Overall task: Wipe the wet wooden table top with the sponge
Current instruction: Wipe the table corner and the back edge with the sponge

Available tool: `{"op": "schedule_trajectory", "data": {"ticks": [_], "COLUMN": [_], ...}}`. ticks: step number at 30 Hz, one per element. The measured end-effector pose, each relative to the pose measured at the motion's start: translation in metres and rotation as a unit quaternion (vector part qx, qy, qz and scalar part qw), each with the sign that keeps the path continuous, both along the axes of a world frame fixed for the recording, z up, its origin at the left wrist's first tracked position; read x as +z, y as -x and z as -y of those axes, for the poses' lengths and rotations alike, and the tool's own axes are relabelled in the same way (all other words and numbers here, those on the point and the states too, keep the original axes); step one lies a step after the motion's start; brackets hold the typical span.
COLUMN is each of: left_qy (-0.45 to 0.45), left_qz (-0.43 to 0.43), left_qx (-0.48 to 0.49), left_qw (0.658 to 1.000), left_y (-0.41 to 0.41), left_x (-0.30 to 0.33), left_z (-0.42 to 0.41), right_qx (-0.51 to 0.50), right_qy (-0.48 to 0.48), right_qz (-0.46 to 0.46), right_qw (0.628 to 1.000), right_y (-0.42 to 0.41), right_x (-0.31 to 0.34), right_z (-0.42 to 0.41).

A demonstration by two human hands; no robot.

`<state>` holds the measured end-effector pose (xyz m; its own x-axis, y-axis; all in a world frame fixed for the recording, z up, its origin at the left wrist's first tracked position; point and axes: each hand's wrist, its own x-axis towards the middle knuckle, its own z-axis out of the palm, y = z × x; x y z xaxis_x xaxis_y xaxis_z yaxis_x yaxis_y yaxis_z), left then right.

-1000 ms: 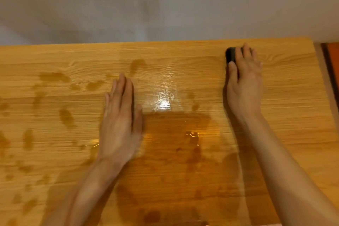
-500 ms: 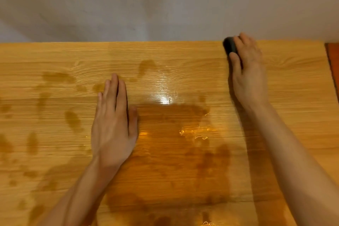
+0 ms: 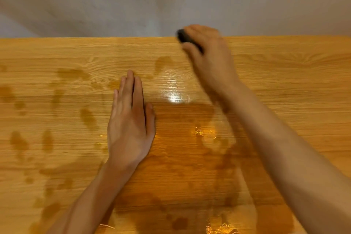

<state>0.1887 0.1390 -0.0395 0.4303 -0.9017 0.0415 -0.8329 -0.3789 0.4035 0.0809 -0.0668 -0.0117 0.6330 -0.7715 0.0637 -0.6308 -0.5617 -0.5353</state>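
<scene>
I have the sponge (image 3: 183,36) under my right hand (image 3: 209,57) at the far edge of the surface (image 3: 284,85), a little right of the middle. It is dark and mostly covered; my fingers (image 3: 191,51) curl over it and my thumb lies along its near side, so I grip it while pressing it down. The hand is blurred, so I cannot tell more about the hold.

My left hand (image 3: 129,125) lies flat on the wood, fingers straight and together, holding nothing.

I judge the wiping barely begun. Dark wet blotches (image 3: 47,140) are scattered across the left half. A broad wet, darker patch (image 3: 190,157) spreads between my arms toward the near edge, with small glinting beads of water (image 3: 199,132) in it. A bright glare (image 3: 175,98) sits just beyond my left thumb. The strip to the right of my right arm looks paler and dry, though I cannot say whether it was wiped. Most of the wet area is left to do.

The surface is light wood with a strong grain running left to right. Behind it stands a plain pale wall (image 3: 114,2), meeting the far edge.
</scene>
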Motion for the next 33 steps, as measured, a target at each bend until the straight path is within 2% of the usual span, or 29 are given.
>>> {"op": "schedule_trajectory", "data": {"ticks": [3, 5, 6, 10, 12, 15, 20, 22, 24, 28, 30, 33], "left_qy": [-0.026, -0.051, -0.056, -0.044, -0.035, -0.019, -0.013, -0.015, -0.017, -0.012, -0.013, -0.014], "left_qz": [0.01, 0.039, 0.048, 0.042, 0.042, 0.027, 0.007, 0.006, 0.006, 0.005, 0.008, 0.013], "left_qx": [0.002, 0.001, -0.002, 0.001, 0.0, -0.001, -0.008, -0.01, -0.012, -0.008, -0.009, -0.012], "left_qw": [1.0, 0.998, 0.997, 0.998, 0.999, 0.999, 1.0, 1.0, 1.0, 1.0, 1.0, 1.0], "left_y": [-0.002, -0.002, -0.002, -0.002, -0.001, 0.0, 0.0, 0.0, -0.001, -0.002, -0.001, 0.002], "left_x": [-0.001, -0.001, -0.001, 0.0, 0.0, -0.002, -0.004, -0.003, -0.002, -0.002, -0.003, -0.003], "left_z": [0.002, 0.003, 0.003, 0.004, 0.004, 0.002, 0.002, 0.002, 0.002, 0.002, 0.0, -0.002], "right_qx": [-0.145, -0.227, -0.234, -0.097, -0.058, -0.04, 0.002, 0.033, 0.035, -0.06, -0.071, -0.033], "right_qy": [-0.015, -0.037, -0.04, -0.01, -0.007, -0.004, -0.03, -0.016, 0.01, 0.031, 0.032, 0.021], "right_qz": [-0.005, -0.005, 0.0, 0.01, -0.007, -0.016, 0.014, -0.01, -0.05, -0.057, -0.043, -0.021], "right_qw": [0.989, 0.973, 0.971, 0.995, 0.998, 0.999, 0.999, 0.999, 0.998, 0.996, 0.996, 0.999], "right_y": [0.067, 0.074, 0.062, -0.03, -0.057, -0.04, 0.028, 0.03, 0.012, -0.037, -0.035, 0.008], "right_x": [0.003, 0.005, 0.004, -0.002, -0.007, -0.011, -0.006, -0.004, -0.003, -0.008, -0.012, -0.012], "right_z": [0.023, 0.021, 0.016, -0.017, -0.033, -0.059, -0.149, -0.141, -0.108, -0.042, -0.048, -0.107]}}
